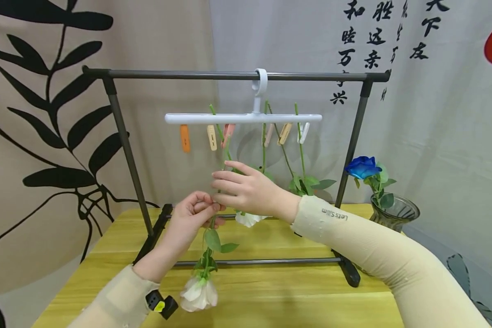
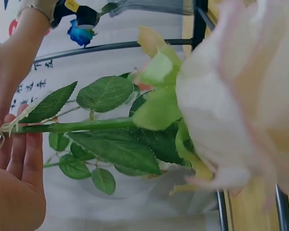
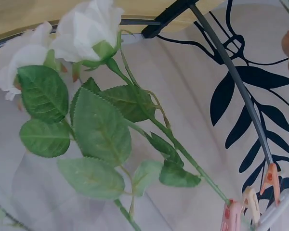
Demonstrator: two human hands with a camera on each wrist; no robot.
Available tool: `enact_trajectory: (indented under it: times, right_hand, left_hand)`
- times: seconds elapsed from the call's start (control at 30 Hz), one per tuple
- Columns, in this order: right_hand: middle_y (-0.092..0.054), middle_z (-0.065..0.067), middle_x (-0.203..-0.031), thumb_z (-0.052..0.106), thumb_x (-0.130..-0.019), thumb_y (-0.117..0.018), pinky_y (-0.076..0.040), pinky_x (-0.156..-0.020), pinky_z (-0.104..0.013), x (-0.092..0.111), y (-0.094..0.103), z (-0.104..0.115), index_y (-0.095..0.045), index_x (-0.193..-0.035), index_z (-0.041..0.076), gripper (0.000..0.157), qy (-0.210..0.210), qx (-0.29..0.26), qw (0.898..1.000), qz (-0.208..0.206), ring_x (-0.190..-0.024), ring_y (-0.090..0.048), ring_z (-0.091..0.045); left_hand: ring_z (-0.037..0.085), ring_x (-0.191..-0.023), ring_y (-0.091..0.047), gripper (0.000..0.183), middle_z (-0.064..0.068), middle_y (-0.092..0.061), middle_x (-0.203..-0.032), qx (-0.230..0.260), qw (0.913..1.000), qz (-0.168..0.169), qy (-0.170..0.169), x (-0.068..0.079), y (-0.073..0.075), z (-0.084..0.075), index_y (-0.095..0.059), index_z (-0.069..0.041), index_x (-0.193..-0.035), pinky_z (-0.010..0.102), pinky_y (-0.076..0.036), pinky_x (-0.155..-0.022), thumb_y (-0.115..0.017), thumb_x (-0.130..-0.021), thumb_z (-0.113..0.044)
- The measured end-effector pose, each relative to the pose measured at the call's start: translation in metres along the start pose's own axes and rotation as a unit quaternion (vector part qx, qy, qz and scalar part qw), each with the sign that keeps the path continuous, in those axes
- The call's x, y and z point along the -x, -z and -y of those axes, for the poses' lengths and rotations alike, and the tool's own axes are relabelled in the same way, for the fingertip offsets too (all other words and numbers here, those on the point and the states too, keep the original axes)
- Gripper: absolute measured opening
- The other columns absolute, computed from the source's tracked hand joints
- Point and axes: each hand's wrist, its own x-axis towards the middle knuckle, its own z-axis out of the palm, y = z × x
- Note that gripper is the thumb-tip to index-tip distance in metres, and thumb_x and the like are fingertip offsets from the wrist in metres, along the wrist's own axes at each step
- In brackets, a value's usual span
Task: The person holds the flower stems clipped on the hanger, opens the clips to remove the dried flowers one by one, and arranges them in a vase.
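My left hand (image 1: 194,212) pinches the stem of a white rose (image 1: 199,294), which hangs head down below the fingers. The bloom is large and close in the left wrist view, with the green stem (image 2: 86,126) running to the fingers. Thin pale strands (image 2: 14,120) lie round the stem end. My right hand (image 1: 248,189) reaches across from the right, fingers extended leftward, its lower fingers right at the left fingertips. Its thumb is hidden in the head view; whether it pinches the strands I cannot tell. Other white roses (image 3: 89,33) hang upside down behind it.
A white hanger (image 1: 213,118) hooks over a dark rack's top bar (image 1: 168,75). Along it are several clothespins, including an orange clothespin (image 1: 185,138) at the left end; green stems are clipped toward the right. A blue rose (image 1: 362,167) stands in a glass vase (image 1: 406,212) at right.
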Motion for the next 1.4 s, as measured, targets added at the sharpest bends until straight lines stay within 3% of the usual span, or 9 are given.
enact_trajectory:
  times: [0.2,0.33,0.5,0.6,0.7,0.8,0.93,1.13,1.4]
  right_hand:
    - [-0.068,-0.004,-0.102,0.006,-0.086,-0.072,-0.038,-0.106,-0.041,0.011,0.015,-0.006,-0.073,-0.095,0.015,0.013,-0.006,0.0,1.0,-0.011,-0.106,-0.062,-0.021]
    - [-0.069,-0.004,-0.1,0.002,-0.081,-0.076,-0.041,-0.103,-0.042,0.024,0.032,-0.014,-0.074,-0.095,0.014,0.018,-0.033,-0.003,0.999,-0.011,-0.104,-0.064,-0.022]
    - [-0.07,-0.008,-0.098,0.004,-0.082,-0.076,-0.046,-0.097,-0.044,0.042,0.06,-0.027,-0.074,-0.095,0.01,0.015,-0.092,-0.02,0.995,-0.026,-0.098,-0.065,-0.026]
    - [-0.069,-0.011,-0.098,0.011,-0.09,-0.07,-0.048,-0.094,-0.047,0.053,0.078,-0.034,-0.074,-0.096,0.007,0.009,-0.136,-0.033,0.989,-0.046,-0.094,-0.065,-0.03]
    - [-0.069,-0.013,-0.096,0.015,-0.096,-0.063,-0.049,-0.09,-0.048,0.062,0.097,-0.039,-0.075,-0.095,0.005,0.016,-0.187,-0.035,0.979,-0.068,-0.09,-0.065,-0.032]
    - [-0.069,-0.013,-0.095,0.012,-0.094,-0.065,-0.051,-0.082,-0.047,0.073,0.115,-0.042,-0.076,-0.094,0.005,0.013,-0.241,-0.033,0.966,-0.087,-0.086,-0.065,-0.032]
    - [-0.069,-0.013,-0.094,-0.001,-0.08,-0.075,-0.049,-0.073,-0.037,0.091,0.134,-0.045,-0.076,-0.094,0.004,0.015,-0.31,-0.029,0.945,-0.101,-0.082,-0.064,-0.031]
    - [-0.07,-0.014,-0.091,-0.009,-0.074,-0.078,-0.043,-0.082,-0.016,0.116,0.157,-0.05,-0.077,-0.092,0.001,0.021,-0.395,0.002,0.912,-0.115,-0.082,-0.064,-0.029]
    - [-0.07,-0.019,-0.088,-0.01,-0.079,-0.074,-0.044,-0.073,-0.006,0.144,0.18,-0.05,-0.076,-0.095,-0.004,0.017,-0.524,0.02,0.843,-0.119,-0.081,-0.055,0.012]
  left_hand:
    - [0.022,-0.081,-0.069,0.023,0.007,-0.071,-0.104,-0.025,0.9994,0.024,0.006,-0.006,-0.002,-0.004,-0.054,-0.002,-0.108,0.035,-0.056,-0.07,-0.061,-0.098,-0.021]
    - [0.02,-0.087,-0.068,0.029,0.004,-0.068,-0.105,-0.036,0.9993,-0.008,0.006,-0.016,0.003,-0.005,-0.055,-0.001,-0.111,0.038,-0.056,-0.074,-0.057,-0.099,-0.027]
    - [0.017,-0.095,-0.064,0.035,0.003,-0.063,-0.11,-0.034,0.9976,-0.059,0.009,-0.044,0.01,-0.008,-0.053,-0.005,-0.121,0.034,-0.054,-0.079,-0.059,-0.099,-0.031]
    - [0.018,-0.101,-0.06,0.043,0.006,-0.058,-0.121,-0.044,0.9966,-0.069,0.007,-0.065,0.01,-0.014,-0.049,-0.006,-0.132,0.034,-0.051,-0.083,-0.059,-0.098,-0.03]
    - [0.021,-0.107,-0.056,0.053,0.011,-0.053,-0.132,-0.052,0.996,-0.072,0.004,-0.084,0.008,-0.018,-0.042,-0.005,-0.141,0.04,-0.049,-0.089,-0.06,-0.098,-0.029]
    - [0.021,-0.109,-0.056,0.054,0.014,-0.053,-0.135,-0.054,0.9957,-0.075,0.005,-0.1,0.006,-0.018,-0.041,-0.005,-0.142,0.039,-0.049,-0.089,-0.06,-0.098,-0.03]
    - [0.019,-0.104,-0.058,0.054,0.013,-0.057,-0.132,-0.019,0.9958,-0.087,0.024,-0.111,0.001,-0.015,-0.044,-0.008,-0.14,0.03,-0.052,-0.083,-0.063,-0.096,-0.033]
    - [0.013,-0.091,-0.06,0.055,0.007,-0.061,-0.118,0.041,0.9916,-0.117,0.038,-0.117,-0.009,-0.016,-0.043,-0.006,-0.142,0.026,-0.05,-0.083,-0.064,-0.096,-0.028]
    - [0.013,-0.088,-0.063,0.033,-0.003,-0.068,-0.102,0.052,0.9905,-0.126,0.016,-0.12,-0.005,-0.018,-0.055,-0.012,-0.122,0.034,-0.048,-0.084,-0.065,-0.095,-0.027]
